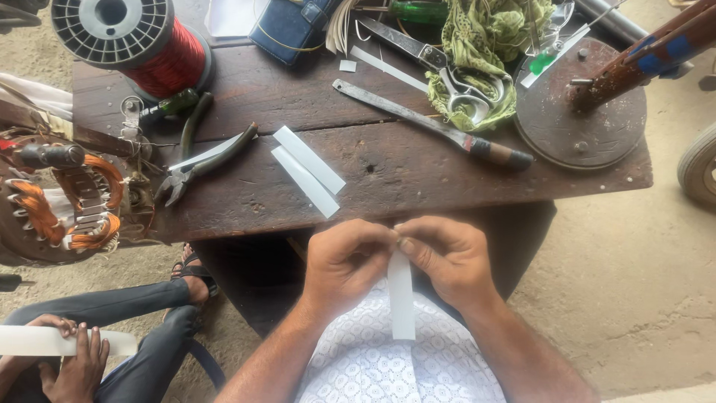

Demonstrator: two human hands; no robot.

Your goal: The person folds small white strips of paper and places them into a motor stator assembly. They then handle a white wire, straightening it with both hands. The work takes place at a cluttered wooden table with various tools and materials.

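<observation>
both hands pinching the top end of a white paper strip [401, 298], left hand [344, 261] and right hand [446, 257] fingertips pressed together, pliers [205, 153] on the workbench [388, 168].

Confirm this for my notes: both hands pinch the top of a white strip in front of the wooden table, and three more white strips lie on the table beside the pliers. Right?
Not quite. The head view shows two white strips on the wooden table beside the pliers, not three. The rest holds: the left hand and right hand both pinch the top of a white strip in front of the table.
</observation>
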